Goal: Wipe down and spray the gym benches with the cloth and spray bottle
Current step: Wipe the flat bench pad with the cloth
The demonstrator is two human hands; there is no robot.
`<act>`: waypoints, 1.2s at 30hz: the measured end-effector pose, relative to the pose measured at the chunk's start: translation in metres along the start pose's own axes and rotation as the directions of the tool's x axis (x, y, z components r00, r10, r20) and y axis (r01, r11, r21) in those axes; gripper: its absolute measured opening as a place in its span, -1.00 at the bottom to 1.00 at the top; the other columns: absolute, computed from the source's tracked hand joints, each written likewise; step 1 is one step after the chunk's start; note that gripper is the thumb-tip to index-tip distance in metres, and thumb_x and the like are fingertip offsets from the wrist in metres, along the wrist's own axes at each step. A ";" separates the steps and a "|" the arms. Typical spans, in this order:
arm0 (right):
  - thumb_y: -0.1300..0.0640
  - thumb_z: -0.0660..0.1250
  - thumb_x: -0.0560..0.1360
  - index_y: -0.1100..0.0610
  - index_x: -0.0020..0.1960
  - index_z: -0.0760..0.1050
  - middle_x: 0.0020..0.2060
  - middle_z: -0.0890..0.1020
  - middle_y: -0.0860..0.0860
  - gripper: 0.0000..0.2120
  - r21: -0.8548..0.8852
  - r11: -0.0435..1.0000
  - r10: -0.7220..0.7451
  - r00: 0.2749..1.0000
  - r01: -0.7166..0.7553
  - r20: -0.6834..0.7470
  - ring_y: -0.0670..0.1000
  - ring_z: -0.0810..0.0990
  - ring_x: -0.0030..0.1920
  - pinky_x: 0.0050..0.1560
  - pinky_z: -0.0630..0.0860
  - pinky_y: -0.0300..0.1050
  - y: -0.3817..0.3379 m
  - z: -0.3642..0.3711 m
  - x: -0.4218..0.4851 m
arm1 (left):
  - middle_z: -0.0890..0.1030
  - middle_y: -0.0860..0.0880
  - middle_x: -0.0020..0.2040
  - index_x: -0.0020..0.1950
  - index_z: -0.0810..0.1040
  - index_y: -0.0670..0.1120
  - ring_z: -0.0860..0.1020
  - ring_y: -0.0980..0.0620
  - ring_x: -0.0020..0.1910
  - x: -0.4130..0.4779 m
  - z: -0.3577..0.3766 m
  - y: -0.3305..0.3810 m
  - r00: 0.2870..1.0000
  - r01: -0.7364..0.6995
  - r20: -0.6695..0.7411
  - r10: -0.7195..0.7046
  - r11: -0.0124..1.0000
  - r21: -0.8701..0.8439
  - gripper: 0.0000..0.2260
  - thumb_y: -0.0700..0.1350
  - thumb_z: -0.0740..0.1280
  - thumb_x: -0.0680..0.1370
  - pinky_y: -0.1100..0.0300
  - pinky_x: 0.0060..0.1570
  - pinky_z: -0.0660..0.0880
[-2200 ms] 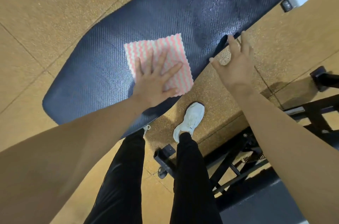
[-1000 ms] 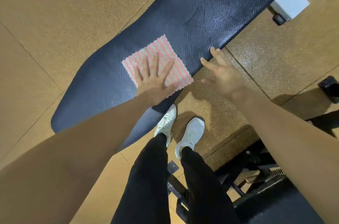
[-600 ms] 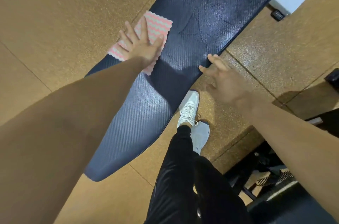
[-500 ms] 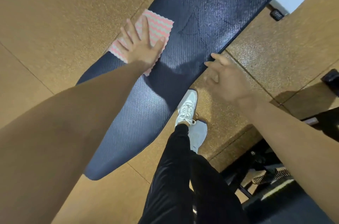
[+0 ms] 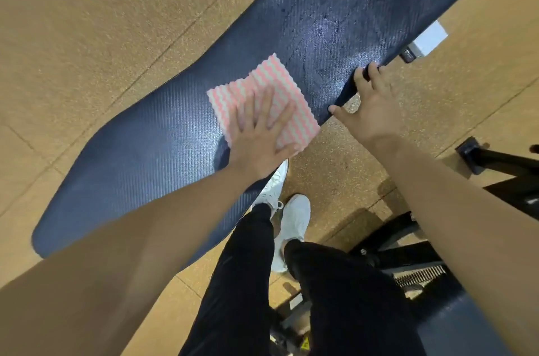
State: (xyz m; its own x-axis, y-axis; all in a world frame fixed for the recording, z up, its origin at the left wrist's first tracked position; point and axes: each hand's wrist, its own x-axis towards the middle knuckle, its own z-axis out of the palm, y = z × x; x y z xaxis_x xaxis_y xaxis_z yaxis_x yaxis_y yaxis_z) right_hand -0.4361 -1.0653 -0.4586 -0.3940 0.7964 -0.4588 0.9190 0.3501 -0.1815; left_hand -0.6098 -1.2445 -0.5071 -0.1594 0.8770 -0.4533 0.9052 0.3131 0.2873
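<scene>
Pink-striped cloth lies at the near edge of the bench pad, flat under the straight fingers of the left hand; the right hand curls round that edge, grasping it. Wet sheen beyond the cloth suggests spraying is done and wiping unfinished; no spray bottle shows

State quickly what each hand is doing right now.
Left hand: open, pressing the cloth flat on the bench.
Right hand: fingers curled over the bench edge, gripping it.

Pink-and-white wavy-striped cloth on a dark navy, fine-ribbed bench pad; speckled tan floor, black trousers and white shoes at six o'clock.
</scene>
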 end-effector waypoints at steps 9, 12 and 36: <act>-0.30 0.39 0.50 0.10 0.61 0.22 0.61 0.16 0.09 -0.16 -0.008 1.000 -0.002 1.000 0.002 0.021 0.07 0.04 0.64 0.52 0.31 0.08 0.005 -0.004 0.004 | -0.29 -0.02 0.68 0.63 -0.23 0.33 -0.29 -0.28 0.64 0.071 -0.054 -0.038 0.973 0.226 -0.038 -0.226 0.974 -0.014 -0.25 0.50 0.02 0.54 -0.45 0.48 -0.30; -0.29 0.40 0.49 0.11 0.60 0.25 0.61 0.19 0.09 -0.16 0.026 1.000 -0.010 1.000 0.009 0.022 0.06 0.04 0.64 0.53 0.31 0.08 0.009 -0.003 0.006 | -0.24 -0.03 0.69 0.62 -0.25 0.32 -0.21 -0.27 0.65 0.103 -0.074 -0.049 0.953 0.297 -0.058 -0.297 0.955 -0.005 -0.25 0.50 0.00 0.54 -0.45 0.51 -0.18; 0.21 0.38 0.54 0.09 0.48 0.43 0.47 0.43 0.01 -0.48 0.547 0.835 0.127 0.989 -0.063 -0.079 -0.02 0.37 0.47 0.46 0.20 -0.33 0.054 -0.034 0.023 | -0.34 -0.05 0.67 0.66 -0.26 0.23 -0.35 -0.26 0.62 0.052 -0.015 0.071 0.998 0.034 0.055 -0.035 0.999 0.012 -0.29 0.40 0.03 0.64 -0.36 0.55 -0.25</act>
State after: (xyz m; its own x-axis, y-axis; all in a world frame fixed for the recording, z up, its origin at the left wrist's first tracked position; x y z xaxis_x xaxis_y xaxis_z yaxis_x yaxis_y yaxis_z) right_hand -0.3961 -1.0112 -0.4498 -0.2745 0.8709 -0.4075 0.8007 -0.0276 -0.5985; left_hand -0.5601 -1.1712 -0.4974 -0.1687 0.8442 -0.5088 0.9041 0.3382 0.2613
